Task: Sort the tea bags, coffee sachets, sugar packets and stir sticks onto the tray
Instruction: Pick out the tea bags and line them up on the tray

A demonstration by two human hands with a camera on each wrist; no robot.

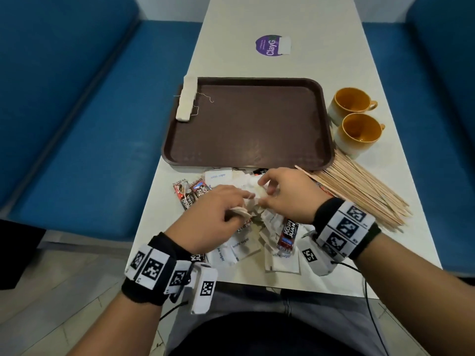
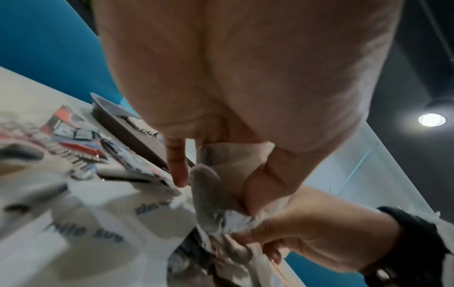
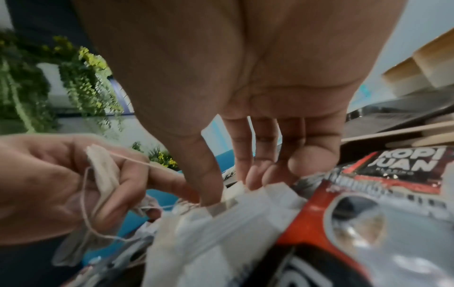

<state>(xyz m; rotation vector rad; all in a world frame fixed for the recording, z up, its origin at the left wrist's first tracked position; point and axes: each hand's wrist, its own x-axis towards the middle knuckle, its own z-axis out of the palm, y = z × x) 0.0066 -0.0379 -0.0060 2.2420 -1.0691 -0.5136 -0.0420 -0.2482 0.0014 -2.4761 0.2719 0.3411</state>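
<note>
A brown tray [image 1: 257,150] lies mid-table with a row of tea bags [image 1: 185,100] along its left rim. In front of it is a mixed pile: white sugar packets [image 1: 243,246], red-black coffee sachets [image 1: 286,233] and tea bags. My left hand [image 1: 231,209] holds a small bunch of tea bags [image 3: 104,175] in curled fingers, strings dangling. My right hand [image 1: 264,191] pinches another tea bag [image 3: 236,192] at the top of the pile between thumb and fingers. The hands nearly touch. Wooden stir sticks [image 1: 359,191] lie fanned out right of the pile.
Two orange cups [image 1: 350,104] [image 1: 359,132] stand right of the tray, just beyond the sticks. A purple round sticker [image 1: 270,45] marks the far table. Blue bench seats [image 1: 77,124] flank the narrow table on both sides.
</note>
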